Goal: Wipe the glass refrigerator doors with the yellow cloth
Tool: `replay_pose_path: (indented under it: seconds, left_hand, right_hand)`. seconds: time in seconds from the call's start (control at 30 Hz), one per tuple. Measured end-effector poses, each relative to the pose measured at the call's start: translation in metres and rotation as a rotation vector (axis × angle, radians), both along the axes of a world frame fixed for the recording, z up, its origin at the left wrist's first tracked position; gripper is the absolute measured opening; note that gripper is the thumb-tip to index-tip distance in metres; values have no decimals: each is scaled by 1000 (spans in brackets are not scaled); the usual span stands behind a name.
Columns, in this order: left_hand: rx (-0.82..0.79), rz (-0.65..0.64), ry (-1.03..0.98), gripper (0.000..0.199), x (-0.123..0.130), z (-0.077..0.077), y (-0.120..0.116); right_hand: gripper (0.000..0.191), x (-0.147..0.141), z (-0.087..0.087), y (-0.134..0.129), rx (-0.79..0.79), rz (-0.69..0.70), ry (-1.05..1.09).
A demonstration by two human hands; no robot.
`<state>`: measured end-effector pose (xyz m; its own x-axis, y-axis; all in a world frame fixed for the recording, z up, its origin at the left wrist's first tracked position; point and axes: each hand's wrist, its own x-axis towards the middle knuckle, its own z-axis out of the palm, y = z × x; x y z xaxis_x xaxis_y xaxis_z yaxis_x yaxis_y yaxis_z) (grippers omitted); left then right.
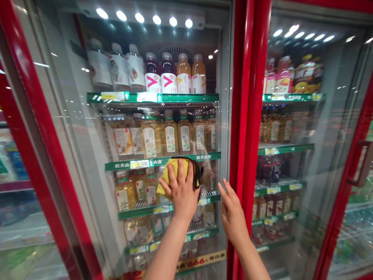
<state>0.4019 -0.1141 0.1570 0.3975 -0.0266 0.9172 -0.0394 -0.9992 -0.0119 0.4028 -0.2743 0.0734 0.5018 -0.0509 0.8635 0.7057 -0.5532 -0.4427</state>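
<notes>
My left hand [184,186] presses a folded yellow cloth [163,186] with a dark edge flat against the glass door [186,134] of a drinks fridge. Its fingers are spread over the cloth, covering part of it. Beside the red door frame [243,128], my right hand [233,214] is raised with its fingers stretched out and nothing in it. Whether its fingertips touch the glass, I cannot tell. Behind the cloth, through the glass, run a green shelf edge [175,158] and rows of tea bottles [170,134].
White-labelled bottles [135,68] and purple drinks [168,74] stand on the upper shelf inside. To the right is another red-framed fridge door with drink shelves [285,147] and a red handle [359,163]. At the left, a further fridge section [26,186] is blurred.
</notes>
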Motion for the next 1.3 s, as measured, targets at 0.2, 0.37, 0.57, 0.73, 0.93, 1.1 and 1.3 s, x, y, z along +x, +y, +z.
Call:
replay_pose_path:
  seconds: [0.2,0.37,0.57,0.73,0.93,1.1,1.3]
  left_hand:
    - [473,-124,48,95,10,-31,-24]
    - [435,-97,29,92,10,-46,-17]
    - [218,-106,-59,86,29,0,-72]
    - [441,-170,-46,77,24,-48,-50]
    - [226,-129,16,99,17,-13,-39]
    - [321,-200,40,99,24,11,-56]
    - [488,-262,74,95,19,-56,-21]
  right_hand:
    - [75,-3,-1,-21,79,-12,-1]
    - [71,-16,6,-36,98,-36,-56]
    - [70,-29,18,-46,127,-101,-134]
    - [73,-36,13,-57,120,-112,-145]
    - [74,-30,6,-61,168,-131,-115]
    - [73,-27,3,-51,206,-79,-81]
    - [68,-31,-8,-61,229,-79,-56]
